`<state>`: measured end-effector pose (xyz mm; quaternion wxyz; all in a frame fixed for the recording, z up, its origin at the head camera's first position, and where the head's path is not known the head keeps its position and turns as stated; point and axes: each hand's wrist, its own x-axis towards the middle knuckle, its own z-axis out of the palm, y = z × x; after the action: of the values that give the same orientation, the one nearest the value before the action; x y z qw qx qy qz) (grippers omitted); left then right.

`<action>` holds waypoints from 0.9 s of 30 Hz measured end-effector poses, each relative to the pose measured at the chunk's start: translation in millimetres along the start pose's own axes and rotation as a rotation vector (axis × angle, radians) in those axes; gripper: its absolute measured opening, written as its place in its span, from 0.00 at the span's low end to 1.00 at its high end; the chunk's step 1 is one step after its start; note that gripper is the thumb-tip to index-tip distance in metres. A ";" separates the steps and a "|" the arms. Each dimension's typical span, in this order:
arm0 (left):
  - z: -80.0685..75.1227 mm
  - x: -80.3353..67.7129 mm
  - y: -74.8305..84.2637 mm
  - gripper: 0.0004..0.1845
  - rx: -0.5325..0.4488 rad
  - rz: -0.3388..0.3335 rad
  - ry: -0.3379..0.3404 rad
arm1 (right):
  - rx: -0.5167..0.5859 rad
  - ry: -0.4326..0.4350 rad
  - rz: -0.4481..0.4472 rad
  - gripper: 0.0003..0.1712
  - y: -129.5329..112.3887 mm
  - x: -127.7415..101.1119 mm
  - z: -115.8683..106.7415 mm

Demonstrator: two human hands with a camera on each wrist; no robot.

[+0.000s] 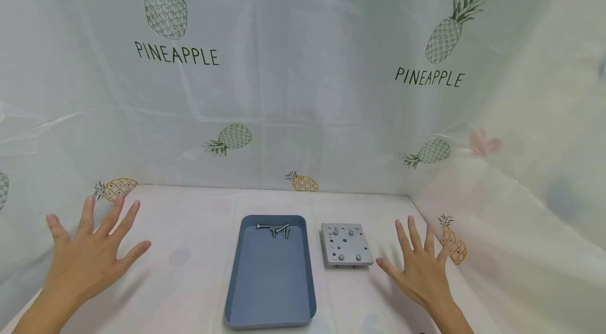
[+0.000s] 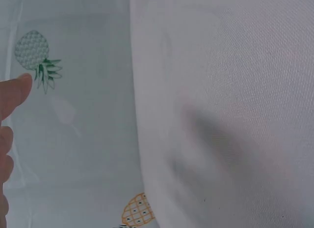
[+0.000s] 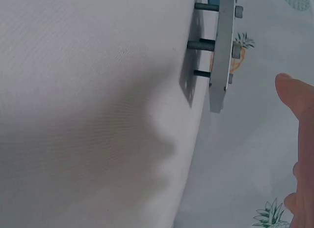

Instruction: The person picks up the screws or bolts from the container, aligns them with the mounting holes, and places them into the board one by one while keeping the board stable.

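My left hand (image 1: 90, 255) is held over the left of the table with its fingers spread, holding nothing. My right hand (image 1: 423, 271) hovers at the right, fingers spread as well, its thumb near the right edge of a square metal plate (image 1: 347, 244). Several socket head screws (image 3: 236, 51) pass through holes in that plate. In the right wrist view their threaded shanks (image 3: 201, 44) stick out underneath, so the plate stands raised off the cloth. Between the hands lies a blue-grey tray (image 1: 271, 281), with several loose screws (image 1: 279, 229) near its far end.
A pale cloth (image 1: 184, 292) covers the table. Behind and at the sides hangs a sheet (image 1: 303, 87) printed with pineapples and lettering. It meets the table along the far edge. The tray stands left of the metal plate, a small gap apart.
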<state>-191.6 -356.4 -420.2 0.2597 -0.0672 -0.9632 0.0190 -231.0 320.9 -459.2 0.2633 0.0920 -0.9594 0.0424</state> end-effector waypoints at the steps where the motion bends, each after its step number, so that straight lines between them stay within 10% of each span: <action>1: 0.5 -0.2 0.4 0.56 0.001 0.002 -0.001 | 0.003 -0.001 -0.001 0.64 -0.3 0.1 0.4; 27: 5.7 30.9 34.4 0.53 -0.025 0.048 0.061 | 0.187 -0.071 0.070 0.63 -22.7 10.0 -0.8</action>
<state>-216.8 -318.0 -412.2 0.2878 -0.0942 -0.9530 0.0111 -234.5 297.3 -452.6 0.2176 0.0839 -0.9626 0.1376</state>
